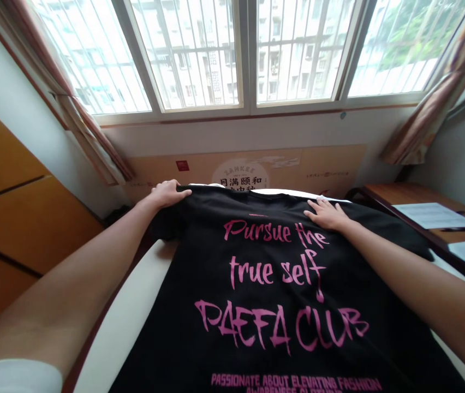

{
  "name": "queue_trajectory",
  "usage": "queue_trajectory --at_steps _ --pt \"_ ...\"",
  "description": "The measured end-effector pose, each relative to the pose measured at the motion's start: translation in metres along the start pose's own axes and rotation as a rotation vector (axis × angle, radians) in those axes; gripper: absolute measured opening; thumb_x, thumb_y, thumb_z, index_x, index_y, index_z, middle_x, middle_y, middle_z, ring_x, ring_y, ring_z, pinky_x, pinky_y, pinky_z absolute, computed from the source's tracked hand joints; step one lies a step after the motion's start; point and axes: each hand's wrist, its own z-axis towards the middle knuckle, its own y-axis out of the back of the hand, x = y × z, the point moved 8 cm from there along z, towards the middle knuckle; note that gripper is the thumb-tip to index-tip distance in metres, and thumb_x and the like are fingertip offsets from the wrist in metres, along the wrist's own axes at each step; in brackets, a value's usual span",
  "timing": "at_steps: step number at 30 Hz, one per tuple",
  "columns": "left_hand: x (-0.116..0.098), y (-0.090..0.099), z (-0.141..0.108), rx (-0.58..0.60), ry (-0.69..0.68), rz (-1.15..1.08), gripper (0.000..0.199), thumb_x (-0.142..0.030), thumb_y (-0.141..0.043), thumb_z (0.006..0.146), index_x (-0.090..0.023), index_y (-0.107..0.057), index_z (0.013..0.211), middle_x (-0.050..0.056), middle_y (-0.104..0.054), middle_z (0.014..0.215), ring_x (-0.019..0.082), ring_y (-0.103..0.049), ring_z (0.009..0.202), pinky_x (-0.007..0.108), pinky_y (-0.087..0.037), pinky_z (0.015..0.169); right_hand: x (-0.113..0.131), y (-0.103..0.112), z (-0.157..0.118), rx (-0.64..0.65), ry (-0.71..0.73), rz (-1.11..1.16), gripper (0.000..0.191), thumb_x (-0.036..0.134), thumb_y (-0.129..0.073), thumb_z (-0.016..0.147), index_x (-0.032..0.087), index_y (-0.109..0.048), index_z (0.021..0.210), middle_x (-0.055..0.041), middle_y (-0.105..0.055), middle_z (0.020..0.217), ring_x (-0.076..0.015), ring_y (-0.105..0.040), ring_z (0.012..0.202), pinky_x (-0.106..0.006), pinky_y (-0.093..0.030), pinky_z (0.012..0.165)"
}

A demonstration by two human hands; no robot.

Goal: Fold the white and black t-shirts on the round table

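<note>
T-shirt point(269, 295), pink lettering point(281, 339), hands point(166, 194) at shoulders point(359, 213)

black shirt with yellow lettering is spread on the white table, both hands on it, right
No: the head view shows pink lettering, not yellow. The black shirt is spread on the white table, left hand and right hand on it.

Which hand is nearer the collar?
The right hand: it lies on the shirt close to the collar, fingers spread. The left hand is farther away, at the opposite shoulder.
</note>
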Motion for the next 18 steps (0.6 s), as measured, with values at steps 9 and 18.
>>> queue_trajectory --at_steps 9,18 --pt "-0.118 0.000 -0.037 -0.113 -0.422 0.008 0.039 -0.020 -0.051 0.095 -0.017 -0.068 0.130 0.017 -0.066 0.135 0.035 -0.061 0.126 0.048 -0.045 0.110 0.084 0.008 0.018 -0.006 0.089 -0.004 0.078 0.050 -0.040 0.103 0.017 -0.023 0.171 -0.0112 -0.017 0.179 -0.0319 -0.011 0.165 -0.059 -0.009 0.132" --pt "-0.234 -0.124 -0.063 0.198 -0.460 -0.018 0.056 -0.040 -0.039 0.110 -0.005 -0.052 0.152 0.022 -0.053 0.160 0.034 -0.048 0.148 0.056 -0.025 0.127 0.099 -0.015 0.031 0.008 0.027 0.045 0.079 0.056 -0.025 0.107 0.011 -0.018 0.171 -0.0124 -0.012 0.180 -0.0292 -0.007 0.166 -0.061 -0.004 0.131"
